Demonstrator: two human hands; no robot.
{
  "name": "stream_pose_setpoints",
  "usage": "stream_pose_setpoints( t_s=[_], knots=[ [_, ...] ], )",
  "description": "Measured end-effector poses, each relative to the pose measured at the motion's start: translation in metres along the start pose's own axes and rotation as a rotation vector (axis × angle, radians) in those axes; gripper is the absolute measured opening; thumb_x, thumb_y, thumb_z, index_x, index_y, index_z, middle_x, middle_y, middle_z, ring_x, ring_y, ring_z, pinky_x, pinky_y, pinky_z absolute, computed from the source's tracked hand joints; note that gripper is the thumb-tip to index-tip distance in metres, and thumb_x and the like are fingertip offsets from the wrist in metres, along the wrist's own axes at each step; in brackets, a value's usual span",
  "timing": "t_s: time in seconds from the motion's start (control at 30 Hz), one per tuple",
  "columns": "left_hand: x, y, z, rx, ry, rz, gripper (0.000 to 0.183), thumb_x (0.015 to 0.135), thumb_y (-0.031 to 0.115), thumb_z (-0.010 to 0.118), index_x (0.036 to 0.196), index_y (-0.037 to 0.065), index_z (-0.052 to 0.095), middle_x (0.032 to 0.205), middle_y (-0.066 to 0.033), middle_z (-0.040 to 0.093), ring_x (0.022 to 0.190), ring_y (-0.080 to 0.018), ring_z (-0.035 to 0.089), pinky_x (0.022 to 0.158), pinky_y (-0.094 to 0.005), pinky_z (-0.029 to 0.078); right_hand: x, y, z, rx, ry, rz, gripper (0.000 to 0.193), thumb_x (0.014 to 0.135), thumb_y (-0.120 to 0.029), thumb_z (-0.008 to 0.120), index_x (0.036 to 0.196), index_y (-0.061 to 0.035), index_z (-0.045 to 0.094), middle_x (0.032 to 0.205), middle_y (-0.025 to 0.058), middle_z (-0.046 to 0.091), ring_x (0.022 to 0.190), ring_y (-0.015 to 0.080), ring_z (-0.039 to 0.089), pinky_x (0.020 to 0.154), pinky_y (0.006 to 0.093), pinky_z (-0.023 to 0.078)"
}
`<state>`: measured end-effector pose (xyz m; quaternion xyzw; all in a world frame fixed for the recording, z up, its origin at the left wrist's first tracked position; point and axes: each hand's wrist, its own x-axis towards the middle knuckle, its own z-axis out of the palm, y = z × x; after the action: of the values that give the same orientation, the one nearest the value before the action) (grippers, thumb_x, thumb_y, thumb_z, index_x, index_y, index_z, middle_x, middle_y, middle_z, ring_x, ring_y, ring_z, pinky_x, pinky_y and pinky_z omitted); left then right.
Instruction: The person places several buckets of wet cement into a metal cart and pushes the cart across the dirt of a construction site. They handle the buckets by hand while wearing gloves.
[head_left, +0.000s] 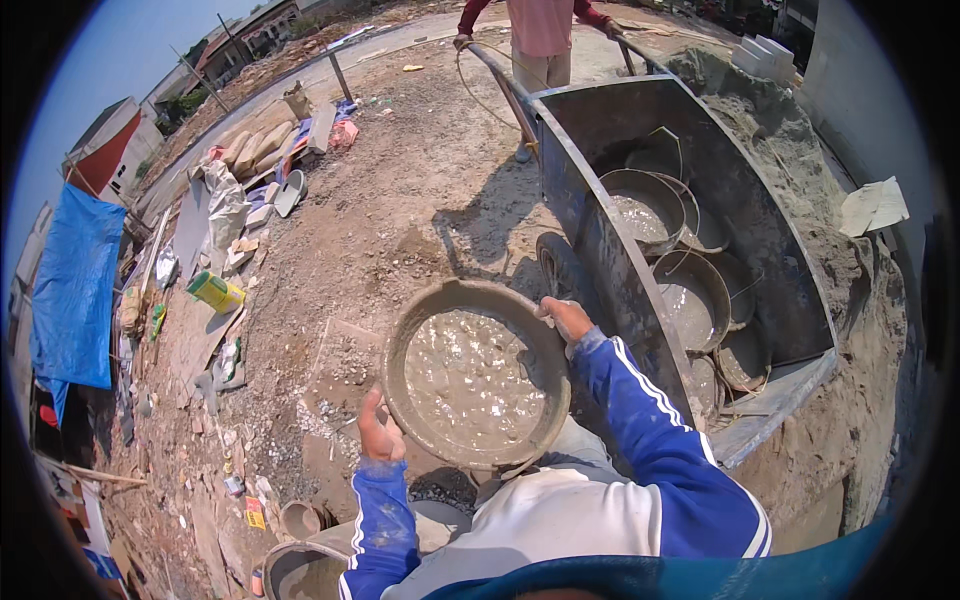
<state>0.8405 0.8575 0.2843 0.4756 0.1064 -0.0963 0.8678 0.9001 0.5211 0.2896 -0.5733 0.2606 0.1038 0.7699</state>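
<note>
Left hand (380,428) and right hand (567,320) are clasping opposite sides of a round mortar bucket (470,296); metal cart (608,250) is standing rightward, nearer the right hand

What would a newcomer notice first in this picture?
The round bucket of wet grey mix, at the centre between the left hand and right hand, probably stands out first. To its right, a metal cart holds similar buckets, another person gripping its handles. A blue tarp hangs far left.

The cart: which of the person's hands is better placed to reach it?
The right hand, probably: it holds the bucket on the side nearest the cart; the left hand is on the farther side.
</note>
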Motion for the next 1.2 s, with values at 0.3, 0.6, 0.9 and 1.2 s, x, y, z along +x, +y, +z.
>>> stream_pose_setpoints(
  t_s=[0.3,0.6,0.9,1.2],
  knots=[
    [0.226,0.119,0.201,0.003,-0.542,-0.124,0.062,0.085,0.046,0.045,0.109,-0.011,0.050,0.107,-0.0232,0.058,0.096,-0.0305,0.058,0.089,-0.0385,0.045,0.055,-0.191,-0.065,0.497,0.043,-0.255,0.026,0.071,-0.019,0.059,0.089,0.0000,0.057,0.079,0.0095,0.060,0.065,0.0192,0.057,0.062,0.0338,0.048],
    [0.486,0.110,0.455,0.195,-0.837,-0.318,0.054,0.086,0.040,0.045,0.109,-0.008,0.050,0.094,-0.0164,0.063,0.076,-0.0195,0.063,0.066,-0.0286,0.053,0.166,-0.313,-0.171,0.620,0.407,-0.502,0.025,0.077,-0.020,0.052,0.091,-0.0012,0.059,0.083,0.0083,0.062,0.073,0.0184,0.059,0.069,0.0295,0.048],
    [0.636,0.001,0.645,0.283,-1.010,-0.525,0.041,0.085,0.030,0.050,0.111,-0.002,0.051,0.098,-0.0118,0.061,0.082,-0.0159,0.063,0.069,-0.0267,0.054,0.290,-0.355,-0.291,0.757,0.738,-0.449,0.029,0.076,-0.023,0.049,0.088,0.0005,0.059,0.082,0.0100,0.062,0.069,0.0201,0.060,0.067,0.0315,0.049],
    [0.724,-0.096,0.678,0.903,-1.022,-0.290,0.040,0.077,0.031,0.062,0.088,-0.007,0.057,0.089,-0.0115,0.059,0.079,-0.0140,0.053,0.068,-0.0276,0.042,0.429,-0.329,-0.415,0.693,1.247,-0.280,0.028,0.071,-0.024,0.053,0.078,0.0020,0.062,0.076,0.0079,0.061,0.065,0.0198,0.056,0.067,0.0301,0.044]
  ],
)
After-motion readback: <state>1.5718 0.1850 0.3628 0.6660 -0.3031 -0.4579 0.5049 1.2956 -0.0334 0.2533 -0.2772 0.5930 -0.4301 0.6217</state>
